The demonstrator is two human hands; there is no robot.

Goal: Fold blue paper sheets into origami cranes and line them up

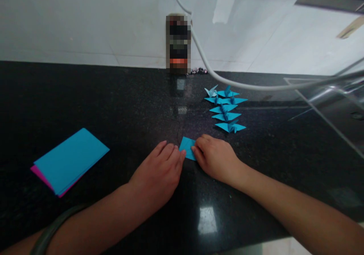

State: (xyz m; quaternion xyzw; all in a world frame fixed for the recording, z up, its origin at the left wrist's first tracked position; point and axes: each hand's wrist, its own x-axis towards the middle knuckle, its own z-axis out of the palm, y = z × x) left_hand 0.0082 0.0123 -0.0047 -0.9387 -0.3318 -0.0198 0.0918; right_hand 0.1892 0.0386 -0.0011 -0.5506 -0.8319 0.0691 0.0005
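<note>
A small folded piece of blue origami paper point(187, 147) lies on the black countertop point(131, 107) between my two hands. My left hand point(160, 168) has its fingers closed together at the paper's left edge, with the thumb against it. My right hand point(214, 156) pinches the paper's right side, its fingers curled and partly hiding that edge. Just beyond my right hand stand several folded blue paper cranes point(231, 127) in a loose column, with a paler crane point(211, 91) at the back.
A stack of blue paper sheets point(71, 160), with pink sheets beneath, lies at the left. A pixelated upright object point(178, 43) stands against the wall beside a beaded string point(198, 71). A white cable point(250, 86) curves behind the cranes towards a glassy panel point(335, 107) at right.
</note>
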